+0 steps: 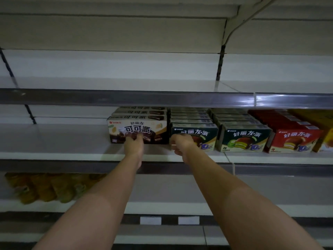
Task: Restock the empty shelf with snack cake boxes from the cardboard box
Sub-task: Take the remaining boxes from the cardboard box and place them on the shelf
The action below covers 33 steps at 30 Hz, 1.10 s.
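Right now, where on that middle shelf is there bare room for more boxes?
Bare shelf runs left of the brown cocoa box row, where the left hand touches the front box. Rightward it is crowded: two green rows, then the red row, side by side. The right hand is at the first green box.

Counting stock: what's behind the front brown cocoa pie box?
Behind the front brown box, the tops of three more brown boxes run back in a row. The upper shelf hides anything deeper. The left hand touches the front box's face.
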### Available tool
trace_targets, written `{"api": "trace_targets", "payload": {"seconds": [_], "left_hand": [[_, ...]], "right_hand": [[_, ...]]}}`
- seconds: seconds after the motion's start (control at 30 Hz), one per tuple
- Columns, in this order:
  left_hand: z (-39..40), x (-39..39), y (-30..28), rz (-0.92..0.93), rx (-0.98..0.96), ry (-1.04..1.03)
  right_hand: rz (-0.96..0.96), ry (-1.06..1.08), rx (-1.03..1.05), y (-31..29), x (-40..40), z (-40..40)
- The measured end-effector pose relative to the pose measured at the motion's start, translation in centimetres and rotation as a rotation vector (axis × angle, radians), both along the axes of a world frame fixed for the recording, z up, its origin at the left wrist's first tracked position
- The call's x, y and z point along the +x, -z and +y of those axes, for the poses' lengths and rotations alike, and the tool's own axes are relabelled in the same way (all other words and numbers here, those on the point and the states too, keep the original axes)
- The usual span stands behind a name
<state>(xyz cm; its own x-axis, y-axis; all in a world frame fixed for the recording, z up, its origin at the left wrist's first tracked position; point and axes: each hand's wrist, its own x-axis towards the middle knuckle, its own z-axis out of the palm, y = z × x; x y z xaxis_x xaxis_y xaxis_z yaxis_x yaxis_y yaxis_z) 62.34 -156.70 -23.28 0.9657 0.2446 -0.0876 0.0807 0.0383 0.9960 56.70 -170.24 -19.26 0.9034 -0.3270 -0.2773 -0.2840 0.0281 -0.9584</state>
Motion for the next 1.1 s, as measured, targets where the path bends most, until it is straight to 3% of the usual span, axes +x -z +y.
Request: {"api": "trace_targets", "payload": {"seconds": [0.33,0.57,0.97,1.1], "left_hand": [[5.7,6.8,1.5,0.028,-0.083,0.009],[7.5,9.7,2.4,0.141,-0.346,0.047],[7.6,10.2,2.2,0.151,-0.312,0.092],[7.6,10.3,2.2,0.165,-0.24,0.081]], "right_hand": [[0.038,-0.025,0.107,0.9,4.5,5.2],[0.071,0.072,0.135,2.0,6.9,4.9],[0.039,0.183,0.289,3.6,9.0,6.4],[0.051,0.231,0.257,3.6,9.2,6.7]]}}
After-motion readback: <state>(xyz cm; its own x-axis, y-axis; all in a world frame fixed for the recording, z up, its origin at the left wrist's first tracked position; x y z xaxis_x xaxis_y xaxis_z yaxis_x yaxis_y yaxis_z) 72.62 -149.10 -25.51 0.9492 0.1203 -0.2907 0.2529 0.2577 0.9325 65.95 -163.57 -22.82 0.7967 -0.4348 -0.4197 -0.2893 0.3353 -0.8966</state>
